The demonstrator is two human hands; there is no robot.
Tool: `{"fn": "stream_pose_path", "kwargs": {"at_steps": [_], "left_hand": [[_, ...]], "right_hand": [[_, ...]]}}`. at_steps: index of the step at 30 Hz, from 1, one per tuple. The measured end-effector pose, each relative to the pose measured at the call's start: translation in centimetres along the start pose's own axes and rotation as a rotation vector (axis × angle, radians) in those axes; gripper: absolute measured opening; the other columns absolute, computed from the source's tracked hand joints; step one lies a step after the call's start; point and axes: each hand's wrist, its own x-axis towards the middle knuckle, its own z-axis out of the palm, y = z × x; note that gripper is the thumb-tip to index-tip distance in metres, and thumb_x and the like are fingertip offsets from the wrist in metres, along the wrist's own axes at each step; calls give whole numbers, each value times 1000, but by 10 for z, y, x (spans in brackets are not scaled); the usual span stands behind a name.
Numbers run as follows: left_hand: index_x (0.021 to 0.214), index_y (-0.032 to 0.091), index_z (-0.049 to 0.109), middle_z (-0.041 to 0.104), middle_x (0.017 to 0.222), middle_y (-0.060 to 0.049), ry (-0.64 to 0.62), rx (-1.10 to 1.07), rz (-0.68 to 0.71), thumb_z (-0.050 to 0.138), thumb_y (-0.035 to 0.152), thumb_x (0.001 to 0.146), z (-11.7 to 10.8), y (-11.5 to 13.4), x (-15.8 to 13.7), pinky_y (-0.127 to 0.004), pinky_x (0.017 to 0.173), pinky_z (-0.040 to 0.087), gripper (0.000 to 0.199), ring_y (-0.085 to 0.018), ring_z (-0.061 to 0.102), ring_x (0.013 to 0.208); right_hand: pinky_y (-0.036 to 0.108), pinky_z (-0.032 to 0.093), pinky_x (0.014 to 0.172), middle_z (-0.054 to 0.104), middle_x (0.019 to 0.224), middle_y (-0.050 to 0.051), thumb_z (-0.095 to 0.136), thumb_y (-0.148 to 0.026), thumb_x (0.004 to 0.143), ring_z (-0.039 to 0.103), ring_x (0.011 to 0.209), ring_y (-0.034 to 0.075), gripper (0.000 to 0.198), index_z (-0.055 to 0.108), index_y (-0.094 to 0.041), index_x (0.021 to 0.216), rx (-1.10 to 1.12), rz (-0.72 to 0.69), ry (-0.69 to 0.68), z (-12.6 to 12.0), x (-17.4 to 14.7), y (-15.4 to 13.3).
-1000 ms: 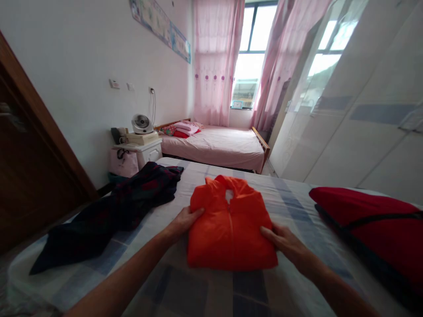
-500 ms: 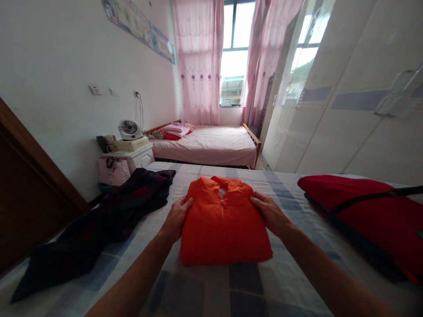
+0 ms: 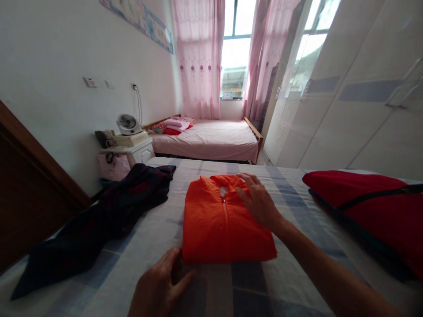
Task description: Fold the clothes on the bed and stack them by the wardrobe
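A folded orange jacket (image 3: 211, 224) lies on the bed, its collar toward the far side and its zipper running down the middle. My right hand (image 3: 259, 198) rests over the jacket's upper right part by the collar, fingers stretched out. Just off the jacket's lower left corner is my left hand (image 3: 163, 281), thumb and fingers apart with nothing between them. Its fingertips are close to the corner; whether they touch it I cannot tell.
The bed's checked sheet (image 3: 218, 290) spreads beneath everything. A dark plaid garment (image 3: 109, 215) lies crumpled at left, and a red garment (image 3: 366, 202) with a black strap at right. Beyond stand a second bed (image 3: 214, 141), a nightstand (image 3: 142, 152) with a fan (image 3: 128, 124), and a wardrobe (image 3: 330, 127).
Both hands have let go of the jacket's sides. My left hand has moved down to the near left corner, and my right hand has slid inward onto the collar area.
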Motion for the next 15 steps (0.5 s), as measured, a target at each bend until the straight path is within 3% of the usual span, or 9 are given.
{"fn": "stream_pose_path", "kwargs": {"at_steps": [2,5,8,10,11,13,15], "left_hand": [[89,23,57,60,80,-2,67,-70,59,49,48,80,9,5,3,-26,64,41,28,-16,57,69],[80,21,58,59,88,-4,125,-187,214,44,39,85,8,13,16,-24,70,42,23,-15,57,76],[75,20,57,58,92,-5,-26,-342,348,44,35,86,-7,12,26,-22,73,44,23,-14,56,82],[77,19,58,59,90,-4,-177,-356,357,42,33,87,-19,3,30,-23,71,45,23,-14,56,81],[79,19,58,59,90,-5,-193,-317,328,41,31,86,-24,-1,32,-24,72,45,23,-15,57,81],[88,18,60,60,94,-6,-50,-193,253,39,28,85,-35,-4,36,-28,76,46,23,-17,58,85],[100,18,59,59,105,-7,210,-66,248,39,27,85,-46,12,44,-32,87,45,27,-19,57,96]], "right_hand": [[38,30,107,44,131,7,42,-34,88,41,121,20,42,46,-18,126,45,60,-52,10,0,0],[36,31,105,46,127,8,41,-34,88,44,118,19,40,49,-17,123,98,142,-124,17,-2,7],[34,32,104,50,122,8,40,-33,89,46,114,17,37,52,-16,119,125,181,-166,17,-5,16],[31,32,104,51,120,8,39,-32,89,47,113,16,36,52,-15,118,132,187,-184,15,-7,18],[31,33,103,52,120,7,39,-32,89,48,113,16,35,53,-15,118,128,186,-193,14,-9,18],[30,34,102,52,120,7,40,-32,89,48,112,16,35,53,-16,117,97,157,-196,12,-9,14],[31,33,102,50,124,7,40,-34,90,47,115,17,37,51,-17,120,39,97,-166,9,-5,5]]}}
